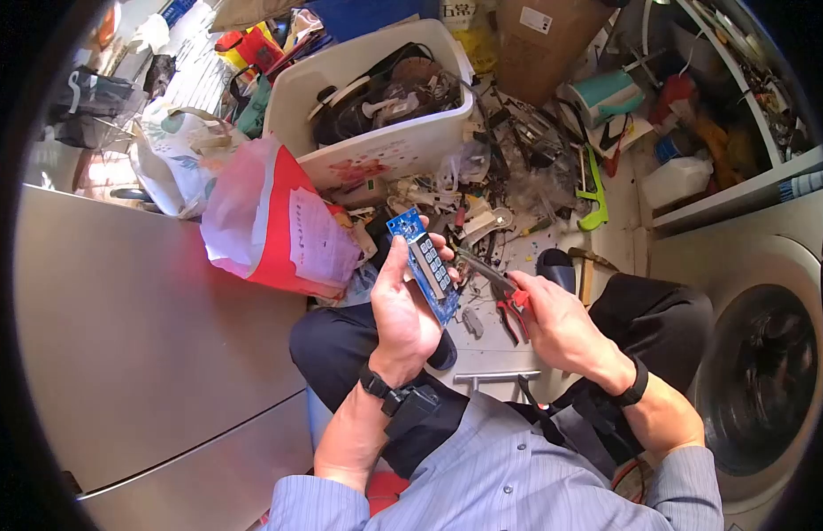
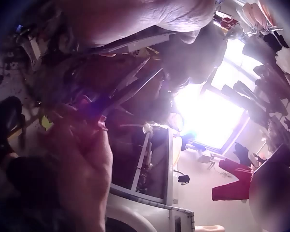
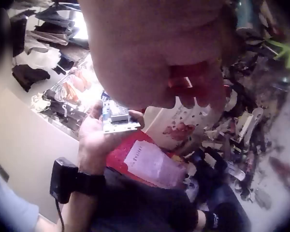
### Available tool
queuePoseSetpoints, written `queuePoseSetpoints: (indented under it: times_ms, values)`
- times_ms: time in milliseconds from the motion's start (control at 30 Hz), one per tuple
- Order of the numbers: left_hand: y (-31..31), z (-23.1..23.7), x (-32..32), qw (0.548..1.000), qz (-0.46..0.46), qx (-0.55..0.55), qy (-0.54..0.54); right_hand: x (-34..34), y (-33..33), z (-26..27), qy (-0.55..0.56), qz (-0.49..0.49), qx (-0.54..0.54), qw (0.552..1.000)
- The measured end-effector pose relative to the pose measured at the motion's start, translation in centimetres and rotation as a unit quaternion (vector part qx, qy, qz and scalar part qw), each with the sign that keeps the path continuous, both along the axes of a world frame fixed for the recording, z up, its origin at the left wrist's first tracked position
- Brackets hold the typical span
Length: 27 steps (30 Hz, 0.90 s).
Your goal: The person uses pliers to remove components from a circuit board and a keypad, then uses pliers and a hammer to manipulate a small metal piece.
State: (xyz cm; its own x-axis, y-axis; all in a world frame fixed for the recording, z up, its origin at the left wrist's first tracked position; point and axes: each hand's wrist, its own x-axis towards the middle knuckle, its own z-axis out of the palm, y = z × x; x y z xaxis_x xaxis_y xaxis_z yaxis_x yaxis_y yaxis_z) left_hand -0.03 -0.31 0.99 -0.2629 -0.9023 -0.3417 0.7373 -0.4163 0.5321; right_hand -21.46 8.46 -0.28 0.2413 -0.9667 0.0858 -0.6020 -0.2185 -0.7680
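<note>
A blue circuit board [image 1: 447, 305] with a block of white-edged keys is gripped upright at a tilt in the left hand [image 1: 407, 319], thumb on one edge and fingers on the other. The right hand [image 1: 562, 327] curls round the red handle of a long-nosed tool [image 1: 487, 271], whose dark tip points toward the board. In the right wrist view the board [image 3: 121, 126] lies across the left hand [image 3: 94, 142]. The right hand [image 3: 154, 53] fills the top there, its red handle [image 3: 186, 77] partly hidden. The left wrist view shows the right hand [image 2: 87, 169] blurred.
Red-handled pliers [image 1: 510, 319] and a grey piece [image 1: 472, 322] lie on the floor between the legs. Scattered parts spread beyond, around a white tub [image 1: 376, 146] and a red-and-white bag [image 1: 283, 221]. A green tool [image 1: 595, 190] lies right; a washing machine [image 1: 738, 257] stands far right.
</note>
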Motion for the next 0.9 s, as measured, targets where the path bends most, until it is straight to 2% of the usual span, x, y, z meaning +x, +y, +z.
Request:
queuePoseSetpoints:
  times_ms: [67, 100, 167, 233, 333, 433, 533, 700, 767, 800, 900]
  values:
    - [-0.2, -0.5, 0.0, 1.0, 0.006, 0.001, -0.013, 0.8, -0.1, 0.9, 0.079, -0.017, 0.041, 0.996]
    - [-0.2, -0.6, -0.1, 1.0, 0.014, -0.001, -0.021, 1.0, -0.1, 1.0, 0.079, -0.018, 0.042, 0.996]
    - [-0.3, -0.5, -0.4, 1.0, 0.018, -0.006, -0.024, 1.4, 0.0, 1.2, 0.113, -0.026, -0.011, 0.993]
    - [-0.3, -0.7, -0.4, 0.999, 0.023, -0.01, -0.031, 1.5, 0.0, 1.2, 0.113, -0.022, -0.001, 0.993]
    - [-0.4, -1.3, -0.2, 0.999, 0.018, -0.018, -0.046, 1.5, -0.5, 1.3, 0.192, -0.051, -0.05, 0.979]
    - [-0.2, -1.7, -0.3, 0.997, 0.016, -0.038, -0.065, 1.7, -0.4, 1.1, 0.177, -0.049, -0.031, 0.983]
    - [0.1, -1.2, -0.6, 0.974, 0.037, -0.169, -0.149, 1.7, -0.5, 0.9, 0.176, -0.048, -0.065, 0.981]
    - [-0.4, -0.8, -0.7, 0.933, 0.026, -0.287, -0.215, 1.4, -1.5, 1.5, 0.142, -0.053, -0.065, 0.986]
    - [-0.4, -0.8, -0.4, 0.909, 0.017, -0.32, -0.266, 1.3, -1.6, 1.7, 0.169, -0.048, -0.067, 0.982]
    - [-0.5, -1.0, -0.4, 0.909, 0.015, -0.32, -0.268, 1.2, -1.5, 1.7, 0.144, -0.044, -0.014, 0.989]
    - [-0.4, -1.3, -0.8, 0.9, 0.011, -0.336, -0.277, 1.1, -1.5, 1.3, 0.14, -0.05, -0.007, 0.989]
